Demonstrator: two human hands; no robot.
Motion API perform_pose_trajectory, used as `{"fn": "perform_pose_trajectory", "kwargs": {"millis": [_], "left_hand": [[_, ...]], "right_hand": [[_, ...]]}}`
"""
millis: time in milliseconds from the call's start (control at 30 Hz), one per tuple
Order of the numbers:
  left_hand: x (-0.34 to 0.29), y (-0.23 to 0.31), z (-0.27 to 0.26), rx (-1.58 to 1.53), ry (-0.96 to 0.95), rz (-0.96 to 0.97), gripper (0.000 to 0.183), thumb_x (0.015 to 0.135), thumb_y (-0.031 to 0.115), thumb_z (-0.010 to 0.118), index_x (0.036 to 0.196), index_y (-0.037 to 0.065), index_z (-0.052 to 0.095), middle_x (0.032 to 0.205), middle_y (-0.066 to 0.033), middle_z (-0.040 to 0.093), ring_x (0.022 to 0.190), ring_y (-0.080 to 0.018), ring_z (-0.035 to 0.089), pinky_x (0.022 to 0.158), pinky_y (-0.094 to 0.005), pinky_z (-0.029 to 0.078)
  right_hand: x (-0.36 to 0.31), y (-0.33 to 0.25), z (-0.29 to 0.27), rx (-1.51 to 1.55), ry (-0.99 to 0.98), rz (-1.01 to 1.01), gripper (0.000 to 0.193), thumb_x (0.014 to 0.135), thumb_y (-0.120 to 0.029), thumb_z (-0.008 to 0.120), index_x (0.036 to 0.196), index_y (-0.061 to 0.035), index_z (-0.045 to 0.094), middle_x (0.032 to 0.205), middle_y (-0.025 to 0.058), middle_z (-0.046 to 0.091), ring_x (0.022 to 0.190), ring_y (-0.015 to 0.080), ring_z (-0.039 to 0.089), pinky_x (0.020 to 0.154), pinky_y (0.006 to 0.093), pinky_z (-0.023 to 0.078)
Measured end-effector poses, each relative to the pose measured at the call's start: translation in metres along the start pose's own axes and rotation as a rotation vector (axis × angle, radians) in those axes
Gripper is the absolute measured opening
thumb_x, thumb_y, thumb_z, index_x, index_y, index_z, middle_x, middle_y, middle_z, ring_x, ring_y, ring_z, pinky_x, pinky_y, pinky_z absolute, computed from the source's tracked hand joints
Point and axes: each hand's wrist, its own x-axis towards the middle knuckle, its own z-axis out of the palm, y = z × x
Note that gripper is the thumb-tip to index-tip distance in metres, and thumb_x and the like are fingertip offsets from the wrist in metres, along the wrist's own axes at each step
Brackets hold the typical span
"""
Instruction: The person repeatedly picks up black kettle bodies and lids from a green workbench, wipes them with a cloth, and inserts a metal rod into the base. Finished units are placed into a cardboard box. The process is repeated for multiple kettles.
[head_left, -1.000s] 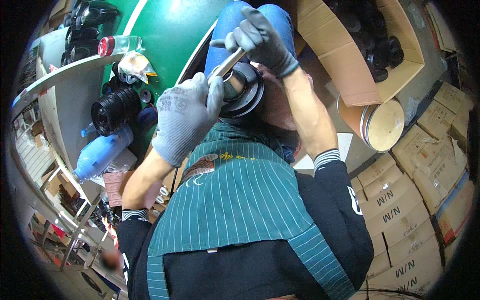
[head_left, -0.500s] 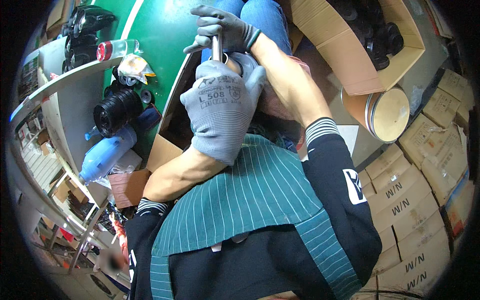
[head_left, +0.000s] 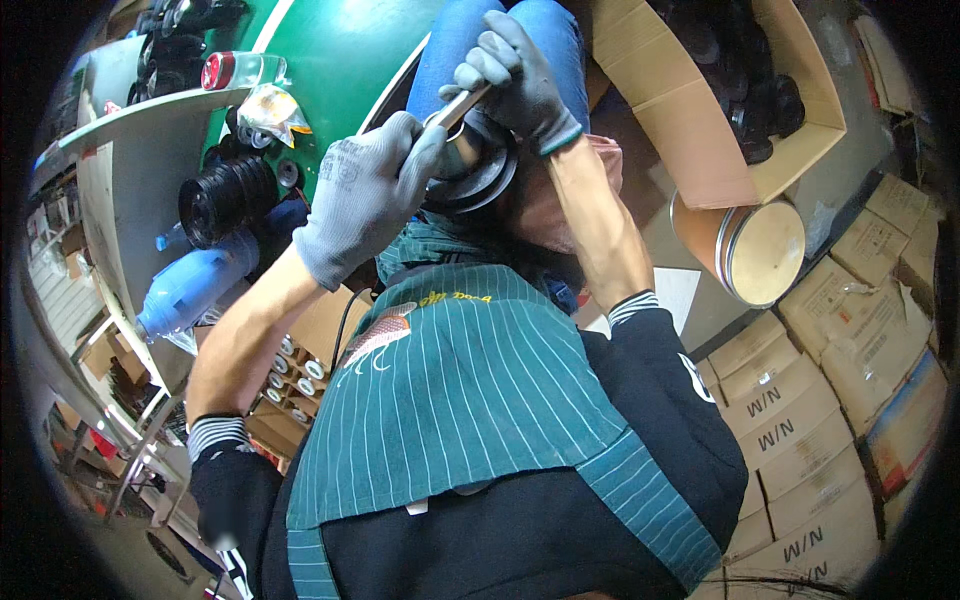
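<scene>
Both my hands wear grey gloves. My left hand (head_left: 365, 190) is closed round the lower left end of a metal bar-shaped tool (head_left: 460, 106), possibly a wrench; the glove hides that end. My right hand (head_left: 515, 85) curls its fingers round the bar's upper right end. The bar slants up to the right. Just below it, close to my lap, is a dark round part (head_left: 485, 185) with a ringed rim and a paler centre, partly hidden by my left fingers. My jeans-clad knees (head_left: 545, 30) are behind the hands.
An open carton (head_left: 690, 110) of black round parts stands at the right, beside a round drum (head_left: 765, 250). Stacked cartons (head_left: 790, 400) fill the lower right. At the left are black ring-shaped parts (head_left: 225, 205), a blue bottle (head_left: 200, 285) and a red-lidded jar (head_left: 245, 70).
My left hand has moved left and slightly down, and the bar has swung from upright to slanting. My right hand has shifted right. The dark round part now shows more.
</scene>
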Motion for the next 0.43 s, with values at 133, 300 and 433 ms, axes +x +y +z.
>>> {"fn": "perform_pose_trajectory", "kwargs": {"millis": [133,300,433], "left_hand": [[-0.001,-0.002,-0.003,-0.05,-0.058,0.022,0.026,0.11,0.024,0.062,0.098,0.001,0.063,0.07,-0.0236,0.062,0.065,-0.0414,0.068,0.059,-0.0475,0.051],[-0.004,-0.003,-0.011,-0.068,-0.145,-0.017,0.022,0.111,0.02,0.061,0.105,0.0,0.066,0.071,-0.0217,0.062,0.064,-0.0375,0.07,0.06,-0.0439,0.053],[-0.01,-0.005,-0.016,-0.055,-0.153,0.045,0.021,0.111,0.022,0.062,0.106,0.002,0.067,0.068,-0.018,0.064,0.061,-0.0271,0.072,0.058,-0.0415,0.054]], "right_hand": [[-0.013,0.005,0.02,-0.023,0.12,-0.103,0.058,0.118,-0.041,0.038,0.065,-0.0203,0.03,0.06,-0.0006,0.03,0.065,0.0247,0.045,0.074,0.046,0.056],[-0.015,0.012,0.018,-0.084,0.132,-0.233,0.056,0.12,-0.039,0.035,0.067,-0.0197,0.032,0.06,0.0,0.027,0.057,0.0209,0.032,0.066,0.0378,0.046],[-0.017,0.019,0.03,-0.172,0.15,-0.273,0.056,0.119,-0.039,0.035,0.067,-0.0196,0.031,0.059,0.0005,0.026,0.055,0.0206,0.031,0.068,0.0373,0.049]]}}
